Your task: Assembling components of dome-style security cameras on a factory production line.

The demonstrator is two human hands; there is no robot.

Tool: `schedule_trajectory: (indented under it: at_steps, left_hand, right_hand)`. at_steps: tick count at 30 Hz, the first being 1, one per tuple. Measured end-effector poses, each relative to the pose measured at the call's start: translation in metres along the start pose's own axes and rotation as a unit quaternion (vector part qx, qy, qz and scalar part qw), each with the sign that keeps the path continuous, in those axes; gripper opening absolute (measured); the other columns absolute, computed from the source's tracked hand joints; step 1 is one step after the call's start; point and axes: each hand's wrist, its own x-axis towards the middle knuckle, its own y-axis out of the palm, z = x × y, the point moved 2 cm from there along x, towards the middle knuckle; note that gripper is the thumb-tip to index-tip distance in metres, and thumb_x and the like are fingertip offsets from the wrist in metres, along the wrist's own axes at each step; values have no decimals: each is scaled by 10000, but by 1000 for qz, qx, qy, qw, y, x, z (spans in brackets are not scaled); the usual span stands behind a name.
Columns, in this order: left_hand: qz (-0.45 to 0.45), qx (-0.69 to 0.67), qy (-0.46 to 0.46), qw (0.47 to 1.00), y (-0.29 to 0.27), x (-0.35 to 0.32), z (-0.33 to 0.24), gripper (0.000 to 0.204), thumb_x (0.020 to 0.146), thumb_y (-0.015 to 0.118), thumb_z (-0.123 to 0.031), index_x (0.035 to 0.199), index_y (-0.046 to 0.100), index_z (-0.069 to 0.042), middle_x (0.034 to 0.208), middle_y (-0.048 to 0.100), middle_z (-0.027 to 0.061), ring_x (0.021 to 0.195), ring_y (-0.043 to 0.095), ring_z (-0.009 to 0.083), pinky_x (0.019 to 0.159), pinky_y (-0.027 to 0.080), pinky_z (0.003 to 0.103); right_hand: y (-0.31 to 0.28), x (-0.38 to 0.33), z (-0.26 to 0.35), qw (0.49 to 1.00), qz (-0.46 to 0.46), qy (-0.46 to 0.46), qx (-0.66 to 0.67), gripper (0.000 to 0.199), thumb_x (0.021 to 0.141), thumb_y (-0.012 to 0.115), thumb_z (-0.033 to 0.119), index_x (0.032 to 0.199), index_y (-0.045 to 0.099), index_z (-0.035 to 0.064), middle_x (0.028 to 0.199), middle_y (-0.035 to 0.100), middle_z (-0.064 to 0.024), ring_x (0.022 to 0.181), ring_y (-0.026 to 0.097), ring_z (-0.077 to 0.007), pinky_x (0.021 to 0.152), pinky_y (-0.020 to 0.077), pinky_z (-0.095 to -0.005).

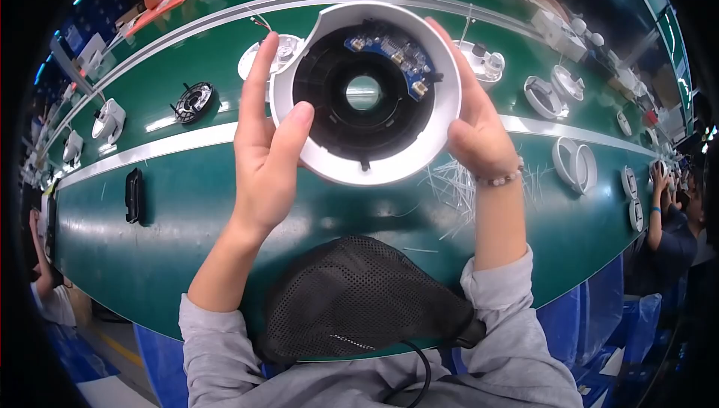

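Observation:
Both my hands hold up a round white plastic housing [359,174] above the green bench, its open side facing me. Inside it sits a black ringed insert [318,120] with a hole through the middle. A curved blue circuit board [401,60] lies along the insert's upper right. My left hand [266,157] grips the housing's left side, with the thumb over the rim and one finger stretched up outside. My right hand [483,131] grips the right side, its thumb near the rim and its fingers mostly hidden behind the housing.
A black mesh bag [359,296] lies in front of me. Thin white strips [453,187] are scattered on the bench [187,221]. Around stand a black bar-shaped part [134,197], a black round part [194,102], white rings [575,166] and white shells [543,97]. Other people work at the sides.

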Motion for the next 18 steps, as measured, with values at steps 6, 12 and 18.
schedule_trajectory:
  at_steps: [6,12,18]
  left_hand:
    - [-57,104,198,973,-8,1,10,673,861,346,-461,1283,222,49,1269,333,164,1167,345,231,976,248,330]
    - [-76,148,209,964,-16,-5,6,740,816,310,-552,1272,216,23,1231,349,162,1129,403,253,942,357,344]
    - [-47,30,195,979,-19,-10,-2,622,843,383,-345,1282,214,61,1281,320,182,1162,359,236,975,260,324]
  right_hand:
    - [18,0,-3,997,-19,-37,-71,1026,577,773,315,1345,153,36,1341,293,-140,1217,328,-244,1007,259,-361]
    - [30,1,-5,998,24,-56,9,1040,539,787,45,1354,144,111,1256,402,-133,1133,428,-209,892,425,-330]
    - [41,-1,-10,998,-23,-58,-28,1062,494,806,181,1343,175,86,1280,373,-145,1160,399,-250,946,367,-375]
